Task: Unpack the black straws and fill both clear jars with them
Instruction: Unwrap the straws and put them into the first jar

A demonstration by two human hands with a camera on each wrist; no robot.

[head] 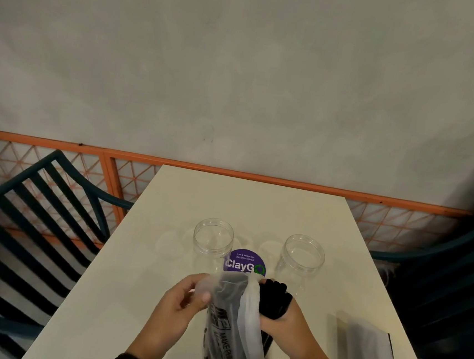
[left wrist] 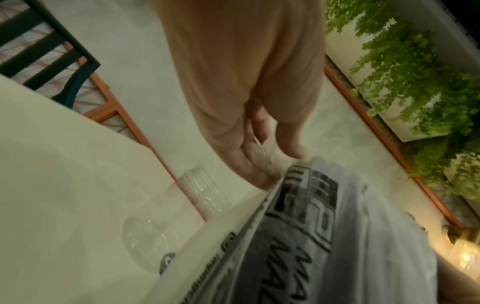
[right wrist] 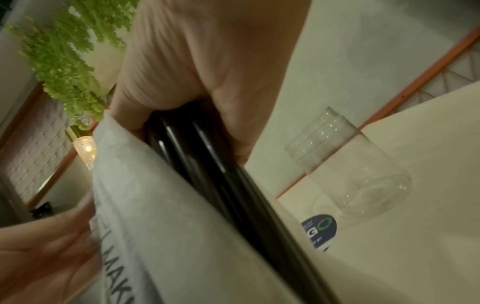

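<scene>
A translucent printed straw bag (head: 231,328) stands near the table's front edge, dark straws showing through it. My left hand (head: 183,298) pinches the bag's upper left edge (left wrist: 279,176). My right hand (head: 280,319) grips a bundle of black straws (head: 273,298), their tips sticking out beside the bag's mouth; the wrist view shows the black straws (right wrist: 207,164) running between palm and bag (right wrist: 155,195). Two clear jars stand open and empty behind: the left jar (head: 212,242) and the right jar (head: 300,259).
A purple round sticker (head: 246,262) lies on the cream table (head: 256,204) between the jars. A second flat plastic packet (head: 367,351) lies at the front right. Dark slatted chairs (head: 39,203) flank the table; an orange railing (head: 231,168) runs behind it.
</scene>
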